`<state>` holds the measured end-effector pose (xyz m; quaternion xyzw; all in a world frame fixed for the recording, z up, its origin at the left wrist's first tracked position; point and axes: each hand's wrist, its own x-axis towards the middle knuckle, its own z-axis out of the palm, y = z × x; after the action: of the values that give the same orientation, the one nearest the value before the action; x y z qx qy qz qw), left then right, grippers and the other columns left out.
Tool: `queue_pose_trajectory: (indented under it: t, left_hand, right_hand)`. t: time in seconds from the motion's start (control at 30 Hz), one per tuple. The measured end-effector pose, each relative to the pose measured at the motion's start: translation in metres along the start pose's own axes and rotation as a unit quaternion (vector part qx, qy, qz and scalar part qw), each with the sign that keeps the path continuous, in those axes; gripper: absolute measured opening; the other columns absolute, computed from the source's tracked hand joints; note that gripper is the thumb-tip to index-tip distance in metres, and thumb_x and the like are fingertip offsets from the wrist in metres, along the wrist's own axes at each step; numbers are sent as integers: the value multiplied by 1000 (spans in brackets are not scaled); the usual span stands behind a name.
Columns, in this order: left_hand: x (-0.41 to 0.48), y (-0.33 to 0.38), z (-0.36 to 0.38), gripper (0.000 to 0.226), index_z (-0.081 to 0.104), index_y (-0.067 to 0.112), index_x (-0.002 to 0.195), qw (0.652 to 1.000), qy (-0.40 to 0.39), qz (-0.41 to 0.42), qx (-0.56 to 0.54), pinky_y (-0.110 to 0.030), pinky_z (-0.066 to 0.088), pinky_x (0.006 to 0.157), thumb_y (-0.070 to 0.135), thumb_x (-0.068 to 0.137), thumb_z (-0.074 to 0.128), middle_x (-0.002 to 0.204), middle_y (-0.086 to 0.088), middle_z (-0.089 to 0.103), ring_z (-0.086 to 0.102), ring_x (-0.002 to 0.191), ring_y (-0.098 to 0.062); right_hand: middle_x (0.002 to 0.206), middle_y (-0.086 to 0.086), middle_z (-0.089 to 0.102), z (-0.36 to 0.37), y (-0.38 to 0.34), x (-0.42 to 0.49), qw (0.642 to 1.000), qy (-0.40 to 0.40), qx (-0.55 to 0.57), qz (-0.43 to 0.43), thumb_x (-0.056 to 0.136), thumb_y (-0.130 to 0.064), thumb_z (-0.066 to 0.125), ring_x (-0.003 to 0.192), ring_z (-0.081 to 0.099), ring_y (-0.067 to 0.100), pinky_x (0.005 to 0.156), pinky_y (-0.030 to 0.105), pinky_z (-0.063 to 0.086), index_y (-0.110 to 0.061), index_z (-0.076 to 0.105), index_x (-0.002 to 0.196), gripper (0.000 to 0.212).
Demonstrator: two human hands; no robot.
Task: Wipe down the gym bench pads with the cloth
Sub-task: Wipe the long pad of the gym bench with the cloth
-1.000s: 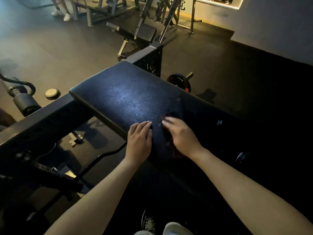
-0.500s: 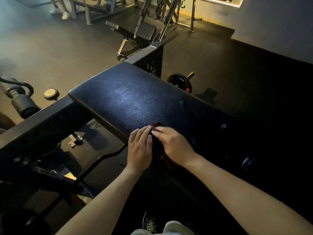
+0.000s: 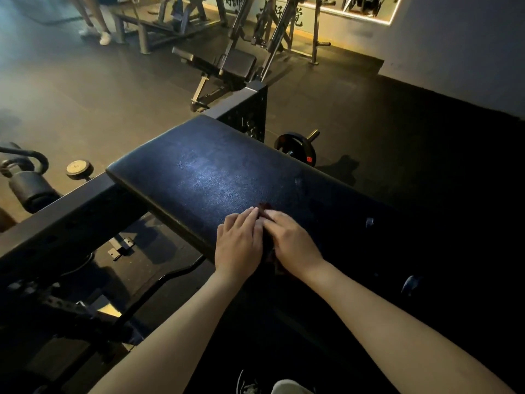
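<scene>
While both hands lie side by side on the near edge of the bench pad [image 3: 204,177], the wiping step looks to be under way. The left hand [image 3: 238,245] rests flat, fingers together and stretched out, its grip spread and holding nothing that I can make out. The right hand [image 3: 292,243] presses down beside it, touching it at the fingers, with a dark reddish cloth [image 3: 264,207] trapped under its palm; only a small corner peeks out past the fingertips, and a fold shows near the wrist. That grip is flat pressure rather than a pinch. Most of the pad's leather surface, catching a pale sheen toward its far end by the steel frame [image 3: 71,211], lies beyond the hands. My guess is that the next move calls for sliding the cloth outward across that stretch with steady downward pressure. A weight plate [image 3: 295,149] sits on the floor behind.
</scene>
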<state>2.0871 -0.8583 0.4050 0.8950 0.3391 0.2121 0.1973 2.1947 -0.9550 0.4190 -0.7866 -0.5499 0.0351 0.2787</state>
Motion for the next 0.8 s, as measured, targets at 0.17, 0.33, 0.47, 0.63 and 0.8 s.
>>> queue_pose_trajectory:
  t: [0.17,0.33,0.47,0.63,0.8]
  left_hand:
    - [0,-6,1,47,52,26,145,998,-19,20,52,-36,30,102,41,104,36,151,12,48,37,129,-16]
    - [19,3,1,46,51,23,145,1000,-31,-3,0,-34,26,102,38,105,35,149,10,51,39,125,-16]
    - [43,12,9,45,47,23,148,997,-73,25,26,-36,24,104,36,106,39,154,9,46,37,129,-18]
    - [41,11,13,47,46,25,149,996,-70,30,54,-35,23,106,41,106,35,155,12,42,35,127,-16]
    - [60,22,19,44,47,27,148,997,-70,-10,14,-35,23,106,37,106,37,155,12,43,36,127,-15]
  right_hand:
    - [144,12,50,-19,41,30,980,78,-43,178,102,-12,47,135,44,27,112,32,33,-7,54,140,38]
    - [143,4,54,-11,7,12,998,23,2,63,98,-11,53,132,48,19,112,20,30,-13,62,135,37]
    - [143,4,53,-20,38,24,998,15,-43,54,101,-10,47,134,45,18,113,24,32,-13,59,137,38]
    - [148,14,46,-34,79,51,963,95,-95,234,103,-8,40,136,43,29,110,37,37,-10,50,143,42]
    - [126,7,65,-16,35,38,992,57,16,112,95,-14,50,113,62,28,93,33,47,-14,69,124,34]
